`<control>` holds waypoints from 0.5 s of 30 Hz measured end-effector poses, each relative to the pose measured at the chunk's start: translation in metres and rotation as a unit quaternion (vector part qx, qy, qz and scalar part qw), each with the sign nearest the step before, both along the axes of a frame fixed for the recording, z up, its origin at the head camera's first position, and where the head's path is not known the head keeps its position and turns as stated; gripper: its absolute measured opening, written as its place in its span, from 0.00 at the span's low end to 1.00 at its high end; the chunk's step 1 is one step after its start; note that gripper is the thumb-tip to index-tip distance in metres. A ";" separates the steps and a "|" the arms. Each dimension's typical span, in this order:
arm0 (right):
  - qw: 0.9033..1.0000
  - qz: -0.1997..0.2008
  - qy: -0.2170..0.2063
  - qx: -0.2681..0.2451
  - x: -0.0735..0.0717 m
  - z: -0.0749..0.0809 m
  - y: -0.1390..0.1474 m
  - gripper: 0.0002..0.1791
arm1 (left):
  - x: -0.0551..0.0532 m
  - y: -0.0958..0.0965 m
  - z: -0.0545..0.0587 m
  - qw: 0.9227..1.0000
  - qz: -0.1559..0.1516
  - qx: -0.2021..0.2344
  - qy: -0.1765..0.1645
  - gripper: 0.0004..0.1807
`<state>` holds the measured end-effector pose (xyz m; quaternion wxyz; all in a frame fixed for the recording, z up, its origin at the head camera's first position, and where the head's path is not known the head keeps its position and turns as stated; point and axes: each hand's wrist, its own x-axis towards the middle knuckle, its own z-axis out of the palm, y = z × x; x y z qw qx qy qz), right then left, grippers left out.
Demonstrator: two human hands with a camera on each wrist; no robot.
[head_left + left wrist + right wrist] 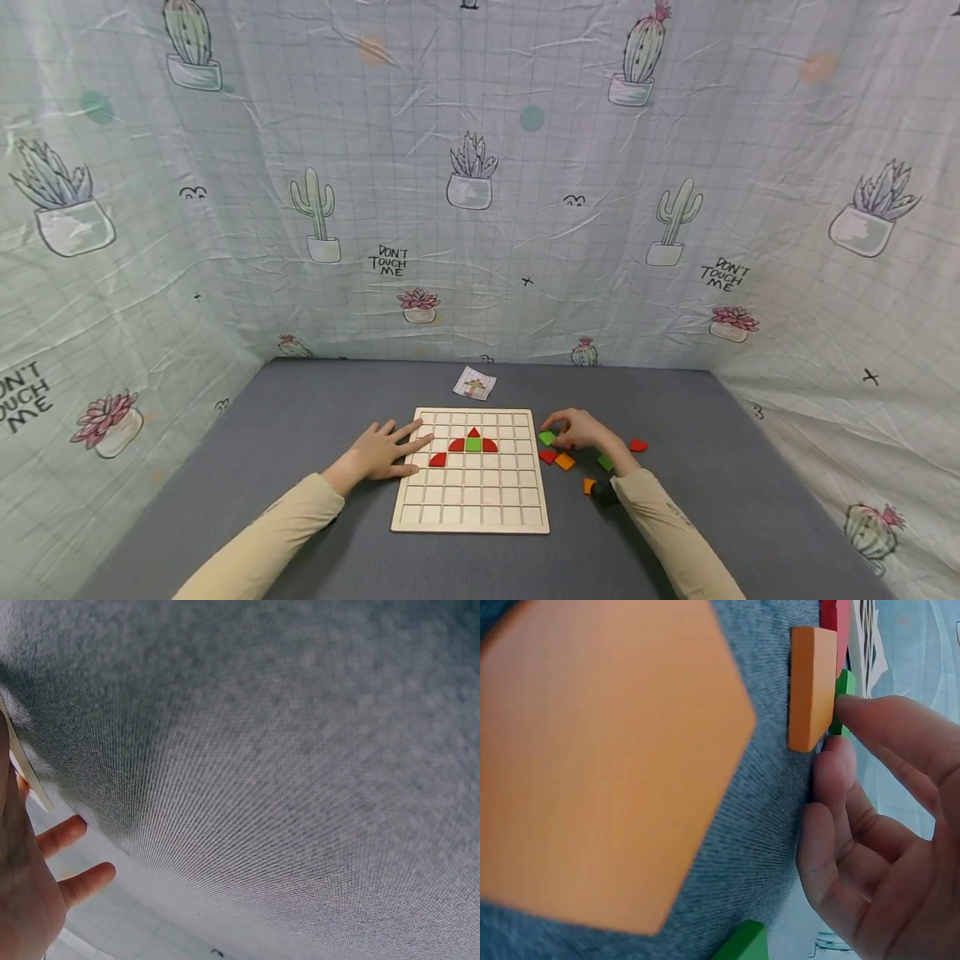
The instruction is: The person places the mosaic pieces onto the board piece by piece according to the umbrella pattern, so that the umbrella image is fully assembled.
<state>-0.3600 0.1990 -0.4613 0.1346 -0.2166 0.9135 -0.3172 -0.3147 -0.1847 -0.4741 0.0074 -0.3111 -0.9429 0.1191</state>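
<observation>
A wooden grid board (468,500) lies on the grey table. It carries a green square (473,445) under a red triangle (473,432), with red curved pieces (437,459) beside and lower left. My left hand (397,448) rests flat on the board's left edge, fingers straight; the left wrist view shows its fingers (71,832) by the board edge (26,776). My right hand (561,428) curls its fingertips round a green piece (547,437) just right of the board. In the right wrist view its fingertips (844,712) touch that green piece (846,681).
Loose pieces lie right of the board: red (548,456), orange (565,461), green (604,462), red (638,445), orange (588,484) and a dark one (603,493). A small picture card (474,383) lies behind the board. Cactus-print cloth walls (480,208) surround the table.
</observation>
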 end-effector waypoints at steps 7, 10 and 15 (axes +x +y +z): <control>1.000 0.002 0.001 -0.002 -0.003 -0.004 0.002 0.17 | -0.002 0.000 -0.003 1.000 0.006 0.008 -0.015 0.32; 0.999 0.029 0.008 -0.015 -0.007 -0.007 0.007 0.16 | -0.002 0.000 -0.003 1.000 0.005 0.014 -0.017 0.32; 1.000 0.025 0.008 -0.011 -0.007 -0.007 0.008 0.14 | -0.003 0.000 -0.004 1.000 0.000 0.016 -0.012 0.32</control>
